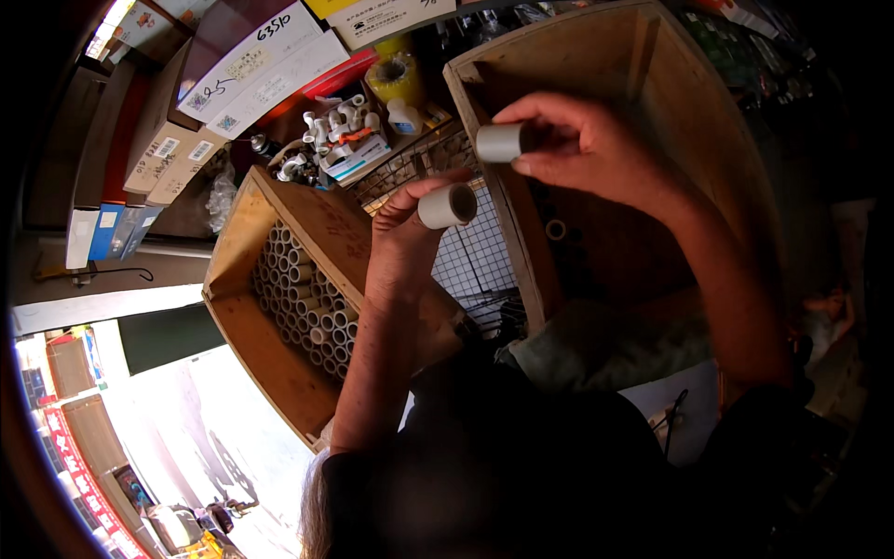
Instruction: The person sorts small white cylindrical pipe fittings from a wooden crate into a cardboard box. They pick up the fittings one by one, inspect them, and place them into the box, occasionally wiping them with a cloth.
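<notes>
Between the thumb and fingers of my left hand (403,222) is a short pale plastic pipe piece (436,208), its hollow end facing right. My right hand (594,147) grips a similar grey pipe piece (499,142) by one end, over the near wall of a deep wooden box (513,230). Inside that box a pale ring-shaped end (556,230) shows; much of its floor is dark. Left of my left forearm stands another wooden box (258,342), with many pipe pieces (297,279) packed in it, mostly with their open ends up.
A wire grid (471,244) lies between the two boxes. Behind them are a small carton of white pipe fittings (342,129), a yellow tape roll (392,73) and a white bottle (404,117). Stacked cardboard boxes (164,133) stand at the upper left.
</notes>
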Demonstrator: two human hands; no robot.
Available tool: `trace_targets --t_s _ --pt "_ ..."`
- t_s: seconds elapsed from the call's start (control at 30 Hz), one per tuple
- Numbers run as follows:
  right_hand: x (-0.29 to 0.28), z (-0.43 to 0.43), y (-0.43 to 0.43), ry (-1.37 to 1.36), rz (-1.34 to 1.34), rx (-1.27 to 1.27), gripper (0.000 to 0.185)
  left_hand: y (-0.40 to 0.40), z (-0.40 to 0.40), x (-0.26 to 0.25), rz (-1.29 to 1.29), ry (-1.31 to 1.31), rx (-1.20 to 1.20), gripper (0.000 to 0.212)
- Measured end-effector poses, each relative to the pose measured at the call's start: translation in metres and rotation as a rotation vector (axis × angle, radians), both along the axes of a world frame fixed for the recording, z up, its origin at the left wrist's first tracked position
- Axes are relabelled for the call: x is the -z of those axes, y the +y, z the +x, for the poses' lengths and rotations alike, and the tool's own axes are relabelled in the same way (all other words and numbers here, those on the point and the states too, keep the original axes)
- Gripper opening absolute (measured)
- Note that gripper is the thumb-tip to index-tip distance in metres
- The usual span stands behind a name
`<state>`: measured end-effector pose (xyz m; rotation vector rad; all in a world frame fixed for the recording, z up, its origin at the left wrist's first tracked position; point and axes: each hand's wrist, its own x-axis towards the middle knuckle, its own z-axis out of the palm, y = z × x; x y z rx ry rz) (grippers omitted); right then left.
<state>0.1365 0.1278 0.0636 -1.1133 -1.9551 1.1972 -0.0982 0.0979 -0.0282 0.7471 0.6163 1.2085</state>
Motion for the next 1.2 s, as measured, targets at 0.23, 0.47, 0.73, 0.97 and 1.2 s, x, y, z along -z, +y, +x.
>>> trace_targets --t_s 0.23,0.47,0.73,0.97,1.2 --pt "0.055 0.054 0.026 -0.599 0.041 0.256 0.036 0.006 -0.005 0.007 0.033 -0.103 0.050 0.026" --pt "0.134 0.064 0.010 -1.054 -0.008 0.232 0.031 0.004 -0.007 0.007 0.023 -0.086 0.062 0.026" --pt "0.182 0.064 0.000 -1.195 -0.247 -0.011 0.031 0.003 -0.006 0.007 0.058 -0.082 0.089 0.027" --pt "0.189 0.061 0.002 -1.245 -0.312 -0.095 0.032 0.003 -0.008 0.007 0.048 -0.073 0.085 0.028" --pt "0.211 0.080 0.002 -1.035 -0.309 0.040 0.031 0.004 -0.004 0.001 -0.006 -0.055 0.084 0.019"
